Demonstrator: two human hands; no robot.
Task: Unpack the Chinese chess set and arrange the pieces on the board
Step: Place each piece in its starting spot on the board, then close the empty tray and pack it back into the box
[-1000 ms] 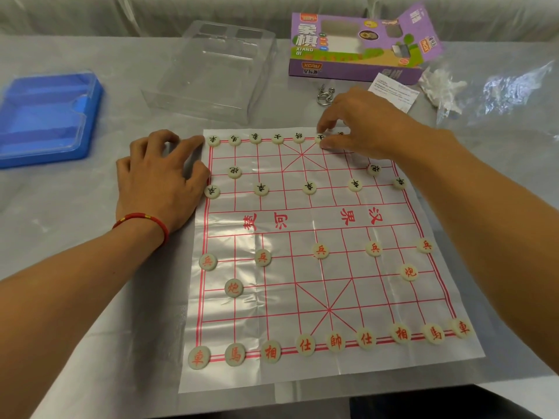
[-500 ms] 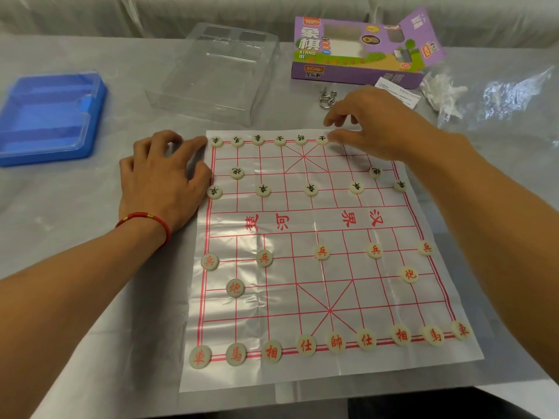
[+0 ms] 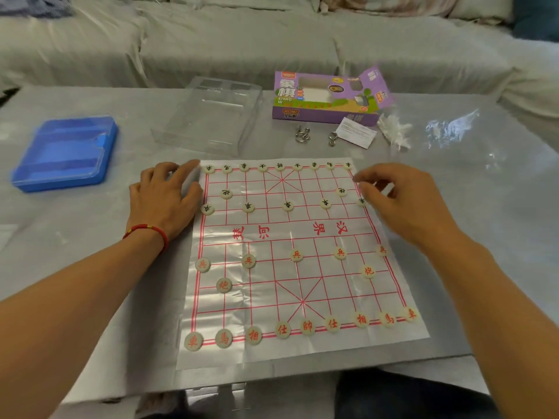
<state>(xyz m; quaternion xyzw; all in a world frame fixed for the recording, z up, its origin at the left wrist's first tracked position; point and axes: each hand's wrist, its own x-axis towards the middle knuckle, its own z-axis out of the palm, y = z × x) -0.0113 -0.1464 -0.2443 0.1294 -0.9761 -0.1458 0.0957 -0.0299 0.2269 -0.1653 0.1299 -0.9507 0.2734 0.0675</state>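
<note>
**A:** How does your board look?

**B:** Your board (image 3: 290, 234) is a thin, shiny plastic sheet with a red grid, lying flat in the middle of the table (image 3: 90, 237) right in front of you. The red pieces (image 3: 307, 326) fill the near row, with two cannons and five soldiers ahead of them. The black pieces (image 3: 279, 166) line the far row, with two cannons and five soldiers in front, the rightmost soldier partly hidden by your right hand.

**A:** And your hands?

**B:** Your left hand (image 3: 165, 201) rests palm down on the table at the board's far left corner, fingers spread and straight, fingertips touching the sheet's edge; it holds nothing. A red bracelet (image 3: 146, 231) sits on that wrist. Your right hand (image 3: 396, 201) hovers at the board's far right edge, fingers loosely curled, thumb and forefinger close together. I cannot tell whether it pinches anything.

**A:** What lies around the board?

**B:** Beyond it stands the purple box (image 3: 326, 96) with its flap open, a folded leaflet (image 3: 357, 131) just beside it, and two small metal rings (image 3: 302, 135) near the leaflet. A clear plastic lid (image 3: 211, 116) sits left of the box, a blue tray (image 3: 65, 151) further left, and crumpled clear wrapping (image 3: 447, 131) to the right. Nothing lies on the grid except the pieces.
</note>
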